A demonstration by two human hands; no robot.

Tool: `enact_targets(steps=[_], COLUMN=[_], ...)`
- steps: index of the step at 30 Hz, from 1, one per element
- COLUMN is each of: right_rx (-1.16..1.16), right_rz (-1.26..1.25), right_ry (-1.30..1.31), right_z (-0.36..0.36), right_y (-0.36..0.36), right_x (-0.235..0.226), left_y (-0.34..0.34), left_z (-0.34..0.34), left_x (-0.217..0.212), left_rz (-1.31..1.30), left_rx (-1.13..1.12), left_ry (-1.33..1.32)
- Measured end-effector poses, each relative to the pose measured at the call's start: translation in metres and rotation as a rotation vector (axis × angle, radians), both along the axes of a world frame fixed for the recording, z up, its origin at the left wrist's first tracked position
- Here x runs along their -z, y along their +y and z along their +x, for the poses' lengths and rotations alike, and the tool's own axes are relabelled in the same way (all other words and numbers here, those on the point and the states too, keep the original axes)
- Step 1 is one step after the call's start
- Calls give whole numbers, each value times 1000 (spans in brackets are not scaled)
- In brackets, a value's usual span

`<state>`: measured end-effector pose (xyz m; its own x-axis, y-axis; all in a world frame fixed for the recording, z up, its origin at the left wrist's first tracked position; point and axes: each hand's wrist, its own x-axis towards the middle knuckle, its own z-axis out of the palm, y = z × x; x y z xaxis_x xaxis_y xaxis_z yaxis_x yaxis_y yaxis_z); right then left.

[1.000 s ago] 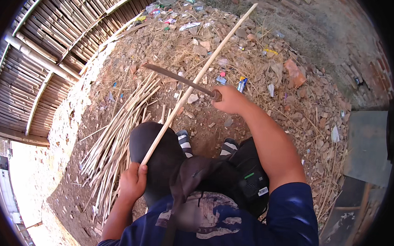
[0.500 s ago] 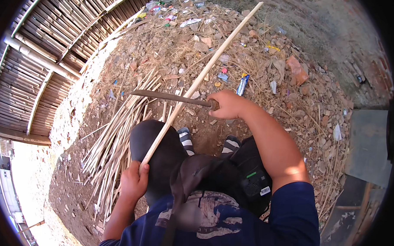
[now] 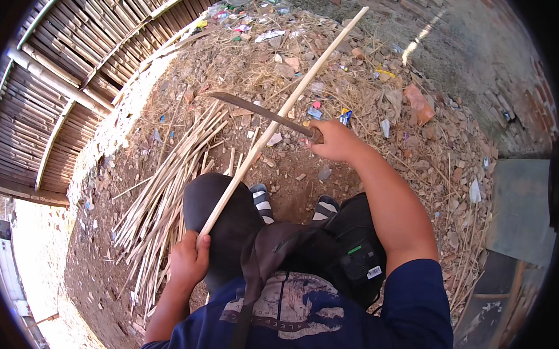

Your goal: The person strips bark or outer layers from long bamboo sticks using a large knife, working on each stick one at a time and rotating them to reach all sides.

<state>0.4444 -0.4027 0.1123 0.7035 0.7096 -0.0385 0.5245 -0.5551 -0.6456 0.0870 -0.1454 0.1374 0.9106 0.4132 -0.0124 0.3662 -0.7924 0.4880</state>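
A long pale strip of split bamboo (image 3: 296,95) slants from my left thigh up and away to the right. My left hand (image 3: 190,257) is closed round its near end beside my knee. My right hand (image 3: 336,141) grips the handle of a machete (image 3: 257,110), whose dark blade points left and lies across the strip, edge contact hard to make out. On the ground left of my knee is a loose pile of similar bamboo strips (image 3: 161,198).
Rubble, dry straw and scraps of litter cover the ground ahead, with a broken brick (image 3: 419,105) at the right. A bamboo slat wall (image 3: 80,63) stands at upper left, a weathered brick wall (image 3: 480,77) at upper right. A grey panel (image 3: 521,210) is on the right.
My right hand and the machete have moved away from me and slightly right, farther along the strip, with the blade tilted more. My left hand and the strip have barely moved.
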Motion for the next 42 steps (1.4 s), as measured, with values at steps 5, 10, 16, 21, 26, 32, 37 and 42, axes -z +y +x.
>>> enact_targets(steps=[5,10,16,21,26,32,37,42], right_rx=[-254,-333,-299,-305,-269,-281,-219,-298], right_rz=[-181,-103,-87,-201,-186,-151,-64,-202], right_ry=[-244,91,-74,-4,23,19,33,2], right_z=[-32,-20,-29,-31,-29,-27,-16,-30], right_y=[17,20,24,21,24,17,9,24], right_x=[-14,20,19,-3,-4,-1,13,-4], left_y=[1,0,1,2,5,7,8,5], left_z=[2,2,2,-1,2,7,7,2], left_x=[-1,-2,-3,-1,-3,-5,-12,-6], left_rz=[6,39,73,56,50,-53,-79,-40], left_rx=[33,41,40,49,40,38,35,59], left_ry=[35,29,13,15,25,45,79,21])
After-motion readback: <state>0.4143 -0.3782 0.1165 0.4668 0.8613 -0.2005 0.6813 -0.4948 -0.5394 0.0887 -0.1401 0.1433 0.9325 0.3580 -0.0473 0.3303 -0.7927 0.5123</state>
